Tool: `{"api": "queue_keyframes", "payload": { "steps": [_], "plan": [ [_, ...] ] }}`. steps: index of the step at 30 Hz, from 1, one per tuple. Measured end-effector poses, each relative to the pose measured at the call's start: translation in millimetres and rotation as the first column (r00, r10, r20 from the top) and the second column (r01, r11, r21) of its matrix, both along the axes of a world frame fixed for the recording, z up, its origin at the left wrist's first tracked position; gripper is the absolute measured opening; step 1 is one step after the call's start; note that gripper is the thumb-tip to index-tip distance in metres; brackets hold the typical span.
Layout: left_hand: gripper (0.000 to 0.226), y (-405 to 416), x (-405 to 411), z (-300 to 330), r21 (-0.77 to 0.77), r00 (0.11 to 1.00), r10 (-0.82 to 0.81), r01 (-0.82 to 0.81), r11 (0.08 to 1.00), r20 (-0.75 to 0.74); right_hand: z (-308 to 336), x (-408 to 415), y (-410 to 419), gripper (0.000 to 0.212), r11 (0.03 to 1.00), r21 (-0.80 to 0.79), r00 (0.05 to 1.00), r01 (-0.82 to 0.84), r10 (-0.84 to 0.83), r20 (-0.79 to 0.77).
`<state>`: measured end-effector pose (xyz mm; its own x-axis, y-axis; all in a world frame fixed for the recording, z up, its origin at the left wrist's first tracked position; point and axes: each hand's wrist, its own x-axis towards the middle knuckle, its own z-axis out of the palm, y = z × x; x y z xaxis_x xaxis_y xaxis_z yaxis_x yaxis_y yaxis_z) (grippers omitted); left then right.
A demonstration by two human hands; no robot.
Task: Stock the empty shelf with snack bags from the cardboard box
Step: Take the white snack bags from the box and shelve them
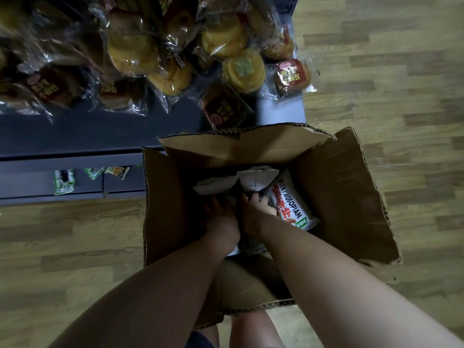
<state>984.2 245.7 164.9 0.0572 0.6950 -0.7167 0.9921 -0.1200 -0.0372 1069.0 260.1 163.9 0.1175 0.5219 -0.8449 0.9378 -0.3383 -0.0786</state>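
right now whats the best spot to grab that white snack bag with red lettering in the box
Grip the white snack bag by its near sealed end, reaching from above: it lies slanted along the right side of the cardboard box, and the right hand is beside it.

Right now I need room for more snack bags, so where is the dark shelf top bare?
The dark grey shelf top is bare along its front edge, between the clear-wrapped bread packs and the open brown cardboard box. Farther back it is crowded.

Head view, straight down, close.
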Motion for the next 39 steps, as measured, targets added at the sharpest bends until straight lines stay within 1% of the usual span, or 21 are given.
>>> {"api": "queue_keyframes", "payload": {
  "steps": [2,5,7,8,9,10,11,12,14,15,19,22,24,26,27,29,31,32,35,37,39],
  "plan": [
    [0.054,2.2,0.7,7.6,-0.033,1.0,-0.027,0.027,0.999,0.014,-0.1,3.6,0.7,0.055,1.0,-0.004,0.999,0.021,-0.021,-0.035],
    [0.052,5.1,-1.3,6.9,-0.017,0.989,-0.15,0.15,0.988,-0.001,3.6,11.1,8.6,0.062,1.0,-0.011,0.994,-0.015,0.014,-0.111],
    [0.051,8.1,-3.6,8.8,-0.044,0.991,-0.131,0.131,0.99,0.007,11.6,16.8,15.8,0.065,1.0,-0.014,0.978,0.024,-0.027,-0.206],
    [0.052,9.4,-6.5,7.8,-0.04,0.997,-0.066,0.068,0.997,0.038,13.4,18.7,18.6,0.065,0.998,-0.028,0.958,0.053,-0.058,-0.282],
    [0.056,12.7,-7.8,5.4,0.021,0.995,-0.029,0.028,0.999,0.094,21.5,18.3,21.2,0.063,0.995,-0.065,0.935,0.077,-0.095,-0.343],
    [0.064,15.1,-8.8,9.8,0.096,0.986,0.024,-0.041,0.995,0.165,25.2,17.7,22.8,0.055,0.989,-0.089,0.905,0.115,-0.141,-0.401],
    [0.071,18.1,-9.7,14.0,0.116,0.978,0.033,-0.058,0.992,0.207,33.2,17.2,24.1,0.046,0.981,-0.099,0.879,0.165,-0.192,-0.437],
    [0.07,21.1,-10.0,25.3,0.038,0.961,0.117,-0.13,0.991,0.25,46.0,16.2,25.0,0.04,0.965,-0.111,0.837,0.238,-0.261,-0.48],
    [0.063,28.8,-9.4,45.4,-0.17,0.888,0.331,-0.29,0.942,0.32,77.9,15.3,25.4,0.041,0.933,-0.121,0.778,0.338,-0.349,-0.522],
    [0.062,33.4,-9.9,52.0,-0.211,0.852,0.392,-0.337,0.918,0.347,90.5,16.7,24.0,0.04,0.914,-0.123,0.747,0.386,-0.388,-0.54],
    [0.055,45.5,-13.1,81.5,-0.211,0.789,0.42,-0.363,0.908,0.449,114.5,23.5,16.1,0.044,0.807,-0.063,0.646,0.587,-0.513,-0.566],
    [0.051,46.9,-16.2,100.2,-0.19,0.803,0.388,-0.338,0.922,0.453,116.6,25.1,10.3,0.041,0.637,-0.212,0.415,0.741,-0.683,-0.602],
    [0.047,44.8,-17.2,112.6,-0.184,0.794,0.372,-0.323,0.928,0.481,124.7,22.0,8.1,0.045,0.523,-0.249,0.304,0.815,-0.752,-0.585],
    [0.036,42.9,-17.0,125.5,-0.161,0.793,0.334,-0.293,0.942,0.51,132.0,21.9,5.1,0.055,0.403,-0.266,0.184,0.876,-0.787,-0.589],
    [0.033,41.9,-16.3,133.5,-0.135,0.793,0.298,-0.268,0.954,0.531,135.5,22.4,3.2,0.055,0.354,-0.298,0.114,0.887,-0.791,-0.601],
    [0.035,41.2,-15.4,145.8,-0.098,0.789,0.246,-0.232,0.968,0.563,147.9,21.7,-1.7,0.045,0.308,-0.371,0.009,0.876,-0.779,-0.626],
    [0.035,39.6,-14.8,158.5,-0.082,0.787,0.223,-0.216,0.973,0.574,155.0,21.6,-7.5,0.056,0.316,-0.35,0.014,0.882,-0.76,-0.65],
    [0.035,38.3,-14.2,165.0,-0.071,0.793,0.205,-0.202,0.977,0.574,156.7,19.0,-9.4,0.062,0.331,-0.313,0.04,0.89,-0.742,-0.669],
    [0.043,37.1,-13.6,174.2,-0.04,0.795,0.151,-0.158,0.987,0.587,167.0,15.5,-16.5,0.062,0.382,-0.181,0.13,0.906,-0.659,-0.74],
    [0.041,38.9,-14.5,180.9,0.007,0.816,0.081,-0.104,0.995,0.572,174.8,16.4,-20.3,0.06,0.364,-0.119,0.153,0.924,-0.634,-0.758],
    [0.038,39.1,-14.6,200.1,0.073,0.84,0.016,-0.066,0.995,0.543,184.8,19.0,-21.2,0.052,0.302,-0.054,0.148,0.952,-0.606,-0.782]
  ]
}}
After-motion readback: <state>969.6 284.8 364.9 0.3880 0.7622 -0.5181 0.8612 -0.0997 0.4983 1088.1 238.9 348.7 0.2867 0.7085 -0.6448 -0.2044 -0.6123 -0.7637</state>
